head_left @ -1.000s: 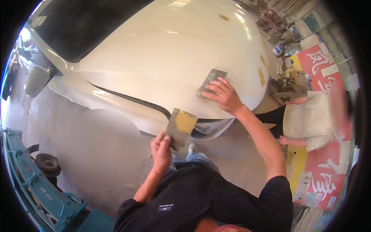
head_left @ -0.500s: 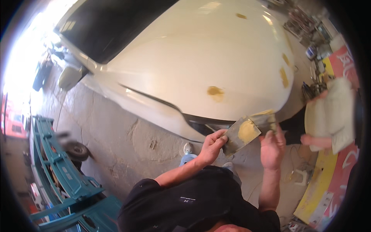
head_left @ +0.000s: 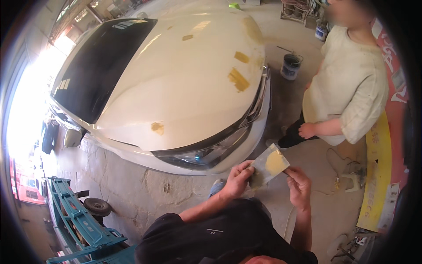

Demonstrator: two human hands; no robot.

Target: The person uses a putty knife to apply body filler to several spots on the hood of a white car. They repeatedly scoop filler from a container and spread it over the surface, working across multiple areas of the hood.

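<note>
- Two hands now off the white car hood (head_left: 184,83) and meeting in front of the chest; a second ago the right one was up on the panel.
- Left hand (head_left: 237,179) — fingers pinched on the lower corner of the flat spreader board (head_left: 269,166), yellow filler on its face.
- Right hand (head_left: 299,187) — fingertips closed on the board's right edge; the separate scraper it held cannot be made out.
- Filler patches stay on the hood; the work looks paused between passes.
- Bystander in a pale shirt (head_left: 347,83) stands at right, near a bucket (head_left: 290,66).

Flat grey spreader board (head_left: 269,166), yellow filler smeared on top, tilted, held before car
</note>
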